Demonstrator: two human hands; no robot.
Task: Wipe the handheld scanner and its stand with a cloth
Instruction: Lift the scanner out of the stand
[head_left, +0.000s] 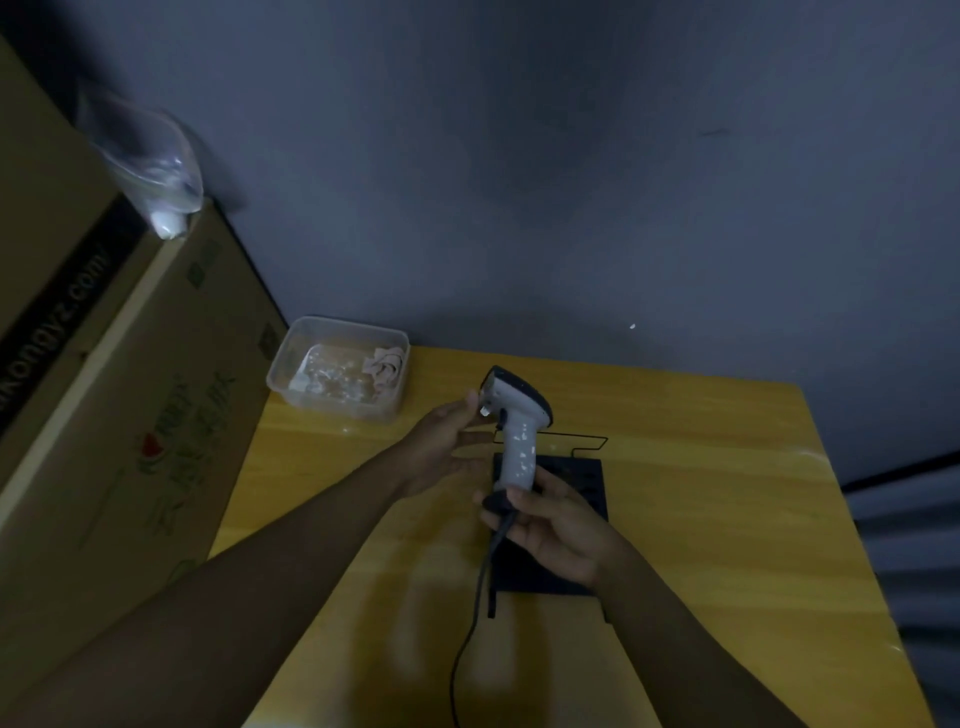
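Observation:
A white handheld scanner (519, 441) with a dark top and white specks on its handle is held upright above the yellow table (701, 493). My right hand (556, 525) grips the bottom of its handle, where a black cable (478, 597) runs down toward me. My left hand (447, 447) is beside the scanner's head, fingers spread, thumb touching the head. The black stand (576, 478) lies flat on the table under the scanner, with a thin wire frame at its far edge. A pinkish cloth (385, 365) lies in a clear plastic tub (337, 400).
The tub stands at the table's far left corner. Large cardboard boxes (119, 415) rise along the left edge, with a clear plastic bag (156, 171) on top. A grey wall is behind the table.

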